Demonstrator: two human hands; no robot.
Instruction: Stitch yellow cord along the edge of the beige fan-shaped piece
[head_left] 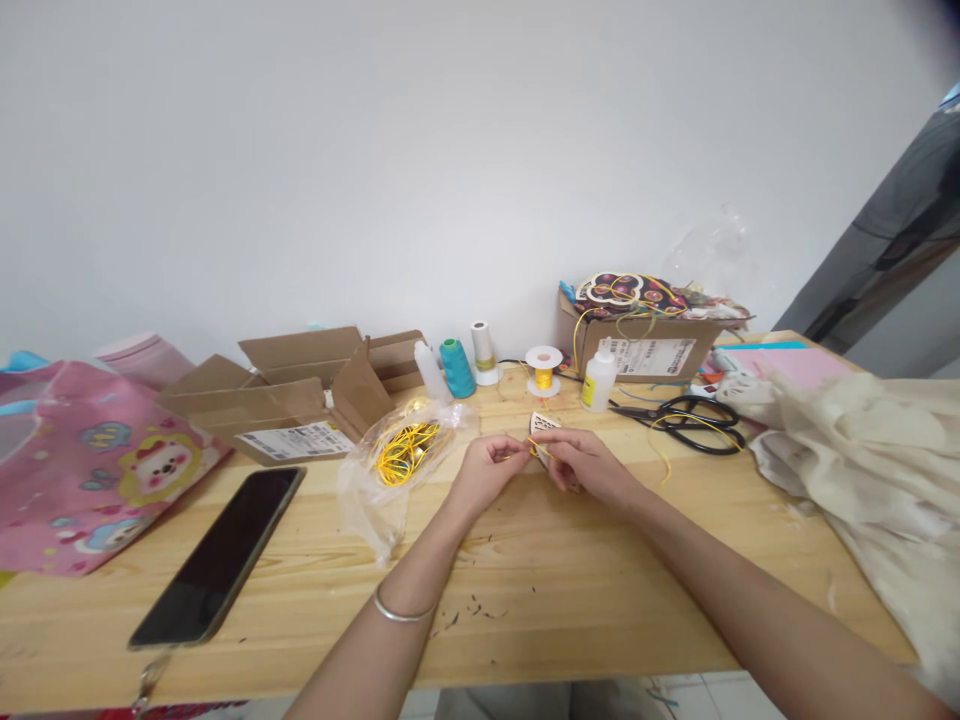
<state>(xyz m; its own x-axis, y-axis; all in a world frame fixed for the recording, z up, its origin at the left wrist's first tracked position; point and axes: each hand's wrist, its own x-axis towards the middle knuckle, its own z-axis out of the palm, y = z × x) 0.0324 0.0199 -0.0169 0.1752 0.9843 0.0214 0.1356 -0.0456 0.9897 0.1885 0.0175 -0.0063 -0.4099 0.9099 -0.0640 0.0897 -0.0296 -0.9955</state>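
Near the middle of the wooden table (480, 560), my two hands meet over a small pale piece with cut-out slots (541, 424). Thumb and fingertips of my left hand (491, 468) are pinched on a thin yellow cord (531, 447). My right hand (589, 463) has its fingers closed around the slotted piece and the same cord, covering the piece's lower part. How the cord runs between the fingertips is partly hidden.
Left of my hands lie a plastic bag of yellow cord (409, 452), an open cardboard box (300, 415) and a phone (221, 555). Behind stand a teal thread cone (457, 370), a cord spool (544, 358) and a bottle (600, 380). Black scissors (697, 425) and cloth (862, 480) lie right.
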